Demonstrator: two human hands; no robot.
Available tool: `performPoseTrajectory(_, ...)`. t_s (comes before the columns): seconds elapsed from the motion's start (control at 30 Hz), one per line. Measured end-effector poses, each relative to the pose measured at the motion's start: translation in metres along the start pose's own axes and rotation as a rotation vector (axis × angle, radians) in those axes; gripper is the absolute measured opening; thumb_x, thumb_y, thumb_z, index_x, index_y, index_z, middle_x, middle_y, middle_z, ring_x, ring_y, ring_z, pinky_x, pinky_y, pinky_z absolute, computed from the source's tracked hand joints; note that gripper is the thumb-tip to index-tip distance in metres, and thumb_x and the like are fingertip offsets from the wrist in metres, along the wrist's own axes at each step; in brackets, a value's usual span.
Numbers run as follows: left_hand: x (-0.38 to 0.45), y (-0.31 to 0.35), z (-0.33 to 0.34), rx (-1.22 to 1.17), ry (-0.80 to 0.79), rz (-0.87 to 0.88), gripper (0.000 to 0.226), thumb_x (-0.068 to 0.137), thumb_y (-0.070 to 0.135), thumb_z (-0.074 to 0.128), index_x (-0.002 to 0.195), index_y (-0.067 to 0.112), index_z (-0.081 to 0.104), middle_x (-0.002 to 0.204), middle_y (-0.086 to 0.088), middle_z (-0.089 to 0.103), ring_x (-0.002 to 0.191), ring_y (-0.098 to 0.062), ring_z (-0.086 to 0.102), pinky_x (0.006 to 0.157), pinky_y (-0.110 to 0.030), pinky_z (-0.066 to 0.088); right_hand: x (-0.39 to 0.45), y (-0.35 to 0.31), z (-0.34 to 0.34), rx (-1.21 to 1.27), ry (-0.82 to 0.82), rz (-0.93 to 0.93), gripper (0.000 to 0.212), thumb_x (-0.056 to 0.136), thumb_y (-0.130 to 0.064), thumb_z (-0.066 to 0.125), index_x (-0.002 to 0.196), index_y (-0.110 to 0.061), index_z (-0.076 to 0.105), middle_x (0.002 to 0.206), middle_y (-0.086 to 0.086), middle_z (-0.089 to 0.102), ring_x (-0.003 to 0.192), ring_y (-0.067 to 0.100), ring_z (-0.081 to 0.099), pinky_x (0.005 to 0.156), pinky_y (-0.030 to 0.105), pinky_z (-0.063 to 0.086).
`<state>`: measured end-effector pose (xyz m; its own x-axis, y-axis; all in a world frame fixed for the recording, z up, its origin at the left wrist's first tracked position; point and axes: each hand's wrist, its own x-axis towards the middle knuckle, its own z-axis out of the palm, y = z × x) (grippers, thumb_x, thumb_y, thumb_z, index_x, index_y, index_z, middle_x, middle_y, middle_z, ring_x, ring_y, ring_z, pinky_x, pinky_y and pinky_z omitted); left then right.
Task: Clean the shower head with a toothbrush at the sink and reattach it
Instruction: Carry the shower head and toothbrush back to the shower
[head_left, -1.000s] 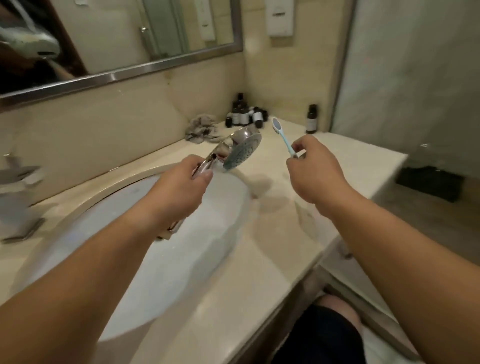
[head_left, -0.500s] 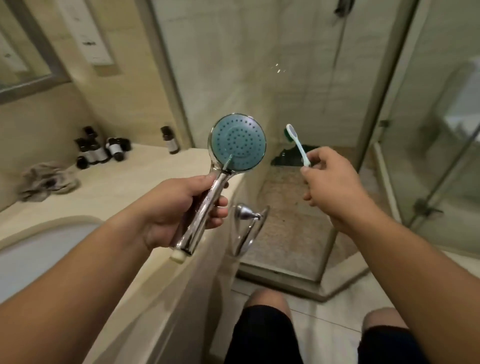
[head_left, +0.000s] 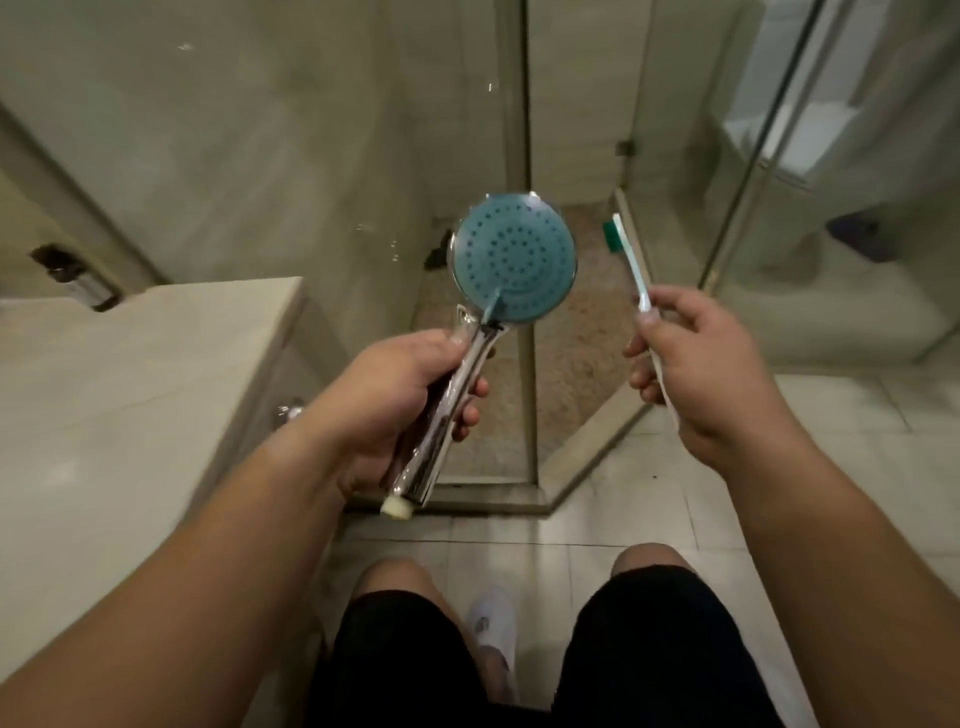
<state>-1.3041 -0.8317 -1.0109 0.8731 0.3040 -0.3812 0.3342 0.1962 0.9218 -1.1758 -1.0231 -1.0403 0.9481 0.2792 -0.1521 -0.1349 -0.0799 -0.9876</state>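
Gripping the chrome handle, the left hand (head_left: 400, 410) held the shower head (head_left: 513, 258) upright, blue face toward the camera, long axis rising up and rightward from curled fingers. Just right, apart, the right hand (head_left: 696, 369) pinched the toothbrush (head_left: 631, 265), bristles up. Glass shower enclosure (head_left: 524, 130) lay ahead; worktop (head_left: 130, 374) left.
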Motion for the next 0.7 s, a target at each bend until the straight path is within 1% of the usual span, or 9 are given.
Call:
performPoseTrajectory(0.07, 0.027, -0.010, 0.016, 0.058, -0.001, -0.041, 0.017, 0.108, 0.021, 0.048, 0.113, 0.006, 0.056, 0.074, -0.008, 0.061, 0.055, -0.017, 0.054, 0.049, -0.026, 0.045, 0.016, 0.020, -0.019, 0.003, 0.007, 0.095, 0.024, 0.099, -0.010, 0.052, 0.121, -0.020, 0.058, 0.081, 0.009, 0.060, 0.055, 0.016, 0.049, 0.050, 0.029, 0.039)
performPoseTrajectory(0.1, 0.040, -0.014, 0.025, 0.079, -0.001, -0.072, 0.015, 0.107, 0.019, 0.050, 0.111, 0.006, 0.056, 0.074, -0.008, 0.061, 0.055, -0.017, 0.054, 0.049, -0.026, 0.045, 0.023, 0.028, -0.027, 0.005, 0.010, 0.147, 0.026, 0.098, -0.006, 0.051, 0.120, -0.017, 0.057, 0.082, 0.010, 0.060, 0.055, 0.016, 0.049, 0.050, 0.030, 0.038)
performPoseTrajectory(0.2, 0.080, -0.014, 0.052, 0.121, -0.031, -0.163, 0.014, 0.107, 0.017, 0.053, 0.103, 0.005, 0.058, 0.075, -0.009, 0.062, 0.054, -0.016, 0.055, 0.047, -0.025, 0.046, 0.054, 0.034, -0.045, 0.037, 0.026, 0.245, 0.026, 0.092, 0.003, 0.050, 0.111, -0.015, 0.056, 0.083, 0.012, 0.061, 0.054, 0.017, 0.049, 0.051, 0.031, 0.036)
performPoseTrajectory(0.27, 0.105, -0.006, 0.067, 0.137, -0.044, -0.211, 0.013, 0.107, 0.017, 0.053, 0.106, 0.004, 0.057, 0.074, -0.009, 0.061, 0.053, -0.016, 0.055, 0.046, -0.025, 0.047, 0.075, 0.031, -0.054, 0.033, 0.024, 0.274, 0.024, 0.092, 0.004, 0.049, 0.107, -0.013, 0.056, 0.083, 0.014, 0.060, 0.053, 0.018, 0.049, 0.050, 0.029, 0.037)
performPoseTrajectory(0.37, 0.133, 0.011, 0.086, 0.097, -0.029, -0.298, 0.015, 0.108, 0.020, 0.052, 0.112, 0.006, 0.053, 0.071, -0.007, 0.060, 0.049, -0.015, 0.054, 0.044, -0.024, 0.046, 0.097, 0.021, -0.070, -0.010, 0.018, 0.328, 0.021, 0.094, 0.001, 0.049, 0.104, -0.015, 0.057, 0.085, 0.014, 0.059, 0.055, 0.019, 0.052, 0.047, 0.026, 0.039)
performPoseTrajectory(0.43, 0.140, 0.026, 0.097, 0.083, -0.006, -0.355, 0.015, 0.109, 0.021, 0.050, 0.113, 0.007, 0.051, 0.071, -0.007, 0.058, 0.047, -0.014, 0.052, 0.043, -0.023, 0.046, 0.100, 0.007, -0.083, -0.017, 0.029, 0.379, 0.024, 0.094, -0.001, 0.049, 0.112, -0.013, 0.058, 0.084, 0.014, 0.059, 0.056, 0.020, 0.053, 0.047, 0.025, 0.041)
performPoseTrajectory(0.5, 0.139, 0.044, 0.107, 0.090, -0.008, -0.397, 0.014, 0.109, 0.021, 0.049, 0.113, 0.007, 0.052, 0.071, -0.007, 0.057, 0.046, -0.014, 0.052, 0.043, -0.022, 0.046, 0.099, -0.010, -0.100, -0.031, 0.028, 0.422, 0.025, 0.095, -0.003, 0.050, 0.116, -0.014, 0.058, 0.082, 0.011, 0.058, 0.058, 0.021, 0.053, 0.050, 0.026, 0.043)
performPoseTrajectory(0.6, 0.129, 0.077, 0.121, 0.107, -0.027, -0.449, 0.013, 0.109, 0.021, 0.049, 0.107, 0.009, 0.054, 0.072, -0.008, 0.057, 0.048, -0.014, 0.052, 0.043, -0.022, 0.046, 0.091, -0.038, -0.130, -0.073, 0.025, 0.481, 0.023, 0.096, -0.009, 0.052, 0.115, -0.019, 0.060, 0.082, 0.011, 0.060, 0.061, 0.023, 0.056, 0.053, 0.030, 0.046)
performPoseTrajectory(0.7, 0.115, 0.111, 0.139, 0.089, -0.026, -0.482, 0.011, 0.110, 0.020, 0.046, 0.110, 0.010, 0.051, 0.072, -0.007, 0.057, 0.047, -0.014, 0.052, 0.042, -0.022, 0.046, 0.080, -0.067, -0.165, -0.105, 0.034, 0.541, 0.025, 0.096, -0.010, 0.052, 0.116, -0.020, 0.061, 0.084, 0.012, 0.061, 0.062, 0.023, 0.057, 0.055, 0.031, 0.046)
